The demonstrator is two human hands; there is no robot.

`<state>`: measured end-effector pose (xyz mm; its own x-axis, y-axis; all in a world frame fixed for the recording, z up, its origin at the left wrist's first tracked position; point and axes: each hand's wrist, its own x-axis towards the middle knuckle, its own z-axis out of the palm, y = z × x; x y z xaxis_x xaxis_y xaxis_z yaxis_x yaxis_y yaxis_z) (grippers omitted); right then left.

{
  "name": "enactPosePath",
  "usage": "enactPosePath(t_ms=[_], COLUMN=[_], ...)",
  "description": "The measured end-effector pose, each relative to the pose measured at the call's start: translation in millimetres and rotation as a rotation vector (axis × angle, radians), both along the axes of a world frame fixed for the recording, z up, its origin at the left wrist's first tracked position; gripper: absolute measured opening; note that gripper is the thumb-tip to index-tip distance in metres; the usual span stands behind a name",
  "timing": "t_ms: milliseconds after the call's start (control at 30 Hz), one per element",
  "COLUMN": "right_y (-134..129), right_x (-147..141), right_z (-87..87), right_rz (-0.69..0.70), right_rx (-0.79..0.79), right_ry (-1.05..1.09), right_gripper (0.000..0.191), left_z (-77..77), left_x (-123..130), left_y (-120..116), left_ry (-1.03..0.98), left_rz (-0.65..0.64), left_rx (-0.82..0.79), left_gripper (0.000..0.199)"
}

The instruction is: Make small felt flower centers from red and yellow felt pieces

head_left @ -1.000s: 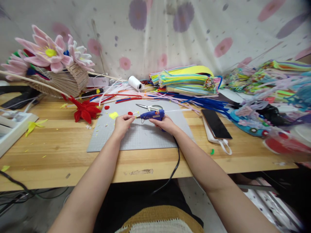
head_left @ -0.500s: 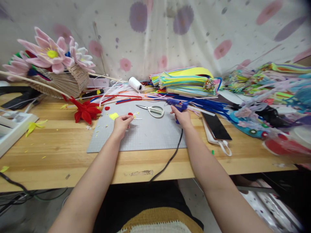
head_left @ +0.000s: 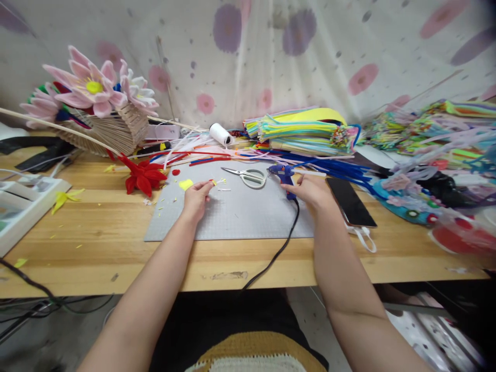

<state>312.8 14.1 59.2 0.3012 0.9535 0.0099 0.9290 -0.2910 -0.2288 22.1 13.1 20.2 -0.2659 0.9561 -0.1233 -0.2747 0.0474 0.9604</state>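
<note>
My left hand [head_left: 197, 199] is closed over the grey mat, thumb and finger pinching a small red-and-yellow piece [head_left: 213, 182]. Thin white strands with yellow tips [head_left: 222, 181] lie just beyond the fingertips; whether they join the pinched piece I cannot tell. At the mat's right side my right hand [head_left: 312, 190] has its thumb and fingers about the handle of a blue hot glue gun [head_left: 281, 172], whose nozzle points left. A white glue stick [head_left: 310, 172] juts from its rear. Between the hands lie scissors [head_left: 251, 178] with pale handles.
The grey mat [head_left: 240, 222] carries yellow scraps [head_left: 186, 184]. A red fuzzy flower [head_left: 143, 175] lies left, near a basket of pink flowers [head_left: 95, 88]. Pipe cleaner bundles [head_left: 302, 129] line the back. A phone [head_left: 351, 201] lies right; a black cord [head_left: 275, 250] crosses the table edge.
My right hand has shifted right along the glue gun, uncovering more of its body and the glue stick. The left hand stays near its place, its red piece now partly covered by the fingers.
</note>
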Motion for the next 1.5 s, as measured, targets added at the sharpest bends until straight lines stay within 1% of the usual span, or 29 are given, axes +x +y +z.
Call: enactPosePath(t_ms=[67, 133, 200, 300, 400, 467, 500, 533, 600, 633, 700, 800, 967, 1100, 1167, 1267, 1400, 1500], right_y=[-6.3, -11.3, -15.2, -18.3, -15.9, -10.3, -6.4, -2.2, 6.2, 9.8, 14.9, 17.4, 15.1, 13.7, 13.3, 12.7, 11.5, 10.2], right_x=[-0.2, -6.3, -17.7, -42.8, -74.7, -98.1, -109.6, -120.5, -139.2, -146.5, -157.1, -164.6, -167.0, -166.3, -165.3, -163.7, -162.9, -162.9], right_z=[8.8, 15.9, 20.9, 22.0, 14.2, 5.3, 0.4, -4.4, -12.8, -16.2, -21.3, -26.0, -30.1, -30.8, -30.8, -30.8, -30.8, -30.5], right_rz=[0.06, 0.138, 0.211, 0.308, 0.465, 0.552, 0.574, 0.578, 0.525, 0.504, 0.474, 0.461, 0.419, 0.393, 0.367, 0.326, 0.299, 0.316], right_rx=[-0.054, -0.096, -0.131, -0.106, 0.003, 0.087, 0.095, 0.067, -0.015, -0.05, -0.076, -0.015, 0.109, 0.158, 0.128, 0.041, -0.057, -0.08], right_ry=[-0.038, -0.033, -0.002, 0.072, 0.273, 0.517, 0.672, 0.827, 1.071, 1.157, 1.266, 1.311, 1.241, 1.213, 1.269, 1.426, 1.557, 1.6], right_gripper=[0.047, 0.046, 0.044, 0.037, 0.027, 0.024, 0.025, 0.028, 0.034, 0.037, 0.04, 0.04, 0.036, 0.034, 0.035, 0.038, 0.041, 0.041], left_z=[1.2, 2.7, 4.2, 5.7, 5.6, 5.0, 4.7, 4.4, 4.1, 4.0, 4.2, 4.4, 3.6, 4.1, 4.5, 3.8, 1.4, 1.3], left_x=[0.2, 0.5, 1.0, 2.1, 3.0, 3.4, 3.5, 3.6, 4.0, 4.2, 4.9, 6.0, 6.4, 5.8, 5.1, 4.0, 4.1, 4.9], left_y=[-1.1, -2.4, -3.7, -5.2, -5.7, -5.4, -5.3, -5.2, -5.1, -5.2, -5.7, -6.1, -5.1, -5.7, -6.6, -7.3, -6.7, -6.5], left_ry=[-0.028, -0.047, -0.068, -0.104, -0.128, -0.141, -0.148, -0.154, -0.158, -0.155, -0.14, -0.107, -0.074, -0.036, -0.04, -0.058, -0.004, 0.004], left_rz=[-0.001, -0.004, -0.016, -0.038, -0.054, -0.062, -0.063, -0.063, -0.062, -0.063, -0.061, -0.058, -0.069, -0.096, -0.137, -0.174, -0.168, -0.148], left_rx=[0.003, -0.003, -0.01, -0.015, -0.019, -0.015, -0.011, -0.004, 0.005, 0.006, 0.002, 0.003, -0.001, -0.023, -0.019, -0.003, 0.012, 0.014], left_gripper=[0.027, 0.028, 0.027, 0.027, 0.028, 0.028, 0.028, 0.028, 0.027, 0.027, 0.025, 0.022, 0.02, 0.023, 0.026, 0.029, 0.033, 0.034])
